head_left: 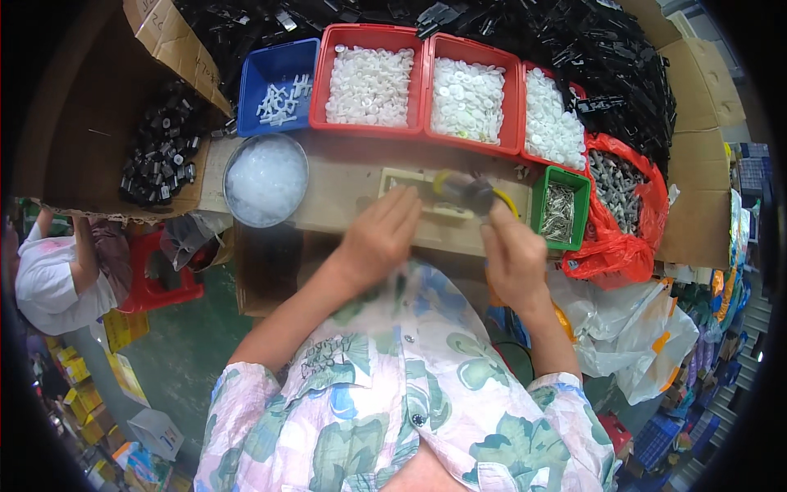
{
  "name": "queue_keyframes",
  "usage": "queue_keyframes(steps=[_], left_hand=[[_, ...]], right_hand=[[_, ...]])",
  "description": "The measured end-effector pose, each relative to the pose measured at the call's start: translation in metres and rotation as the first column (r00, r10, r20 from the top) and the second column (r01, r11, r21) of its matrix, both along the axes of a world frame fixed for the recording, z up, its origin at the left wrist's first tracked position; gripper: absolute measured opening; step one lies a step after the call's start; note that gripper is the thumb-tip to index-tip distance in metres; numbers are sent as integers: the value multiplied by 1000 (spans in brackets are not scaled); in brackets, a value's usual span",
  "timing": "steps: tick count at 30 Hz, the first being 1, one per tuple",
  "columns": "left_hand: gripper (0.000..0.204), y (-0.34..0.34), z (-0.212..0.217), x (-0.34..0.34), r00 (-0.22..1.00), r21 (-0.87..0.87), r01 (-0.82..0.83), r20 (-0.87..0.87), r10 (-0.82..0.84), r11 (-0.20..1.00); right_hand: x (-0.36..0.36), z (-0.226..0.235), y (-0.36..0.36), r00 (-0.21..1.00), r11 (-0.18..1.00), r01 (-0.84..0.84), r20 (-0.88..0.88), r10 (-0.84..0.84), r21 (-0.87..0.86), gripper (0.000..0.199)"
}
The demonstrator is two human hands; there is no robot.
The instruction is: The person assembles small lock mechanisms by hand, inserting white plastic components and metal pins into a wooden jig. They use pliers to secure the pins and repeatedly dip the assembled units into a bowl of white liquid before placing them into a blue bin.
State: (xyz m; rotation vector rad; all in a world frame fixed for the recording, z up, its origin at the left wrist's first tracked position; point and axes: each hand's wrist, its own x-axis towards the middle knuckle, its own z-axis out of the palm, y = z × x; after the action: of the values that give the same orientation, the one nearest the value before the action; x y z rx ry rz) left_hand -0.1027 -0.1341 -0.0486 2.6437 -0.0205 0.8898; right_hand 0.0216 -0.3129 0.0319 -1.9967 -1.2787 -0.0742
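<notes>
My right hand [515,250] is closed around what looks like a small hammer [469,193], with a dark head and yellow parts, blurred by motion. The hammer hangs over the right part of a cream slotted block [449,211] on the bench. At the block's left part my left hand [384,232] has its fingertips pressed together. Whatever they hold is hidden behind the fingers. Just right of my right hand stands a green tray [583,215] of small metal pins [559,211].
Red bins [426,74] of white plastic parts and a blue bin [254,82] line the back. A round bowl [266,180] stands left. Black parts [566,37] heap behind. A red bag [652,197] of grey pieces lies right. Another person [61,271] is far left.
</notes>
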Motion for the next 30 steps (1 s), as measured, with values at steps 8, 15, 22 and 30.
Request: queue_keyframes(steps=[8,15,22,30], left_hand=[[29,1,3,5,1000,14,23,4,-23,1000],[30,-6,1,19,996,18,84,-33,-83,996],[28,-7,3,25,996,4,85,-18,-85,996],[35,-3,19,34,995,-148,48,-76,-60,988]], right_hand=[[-3,1,-14,996,995,70,-47,-74,-65,25],[7,-7,-32,990,986,133,-33,-137,-101,25],[26,-13,-47,954,914,223,-119,-277,-339,17],[142,-17,-24,851,900,418,400,-341,-124,19]])
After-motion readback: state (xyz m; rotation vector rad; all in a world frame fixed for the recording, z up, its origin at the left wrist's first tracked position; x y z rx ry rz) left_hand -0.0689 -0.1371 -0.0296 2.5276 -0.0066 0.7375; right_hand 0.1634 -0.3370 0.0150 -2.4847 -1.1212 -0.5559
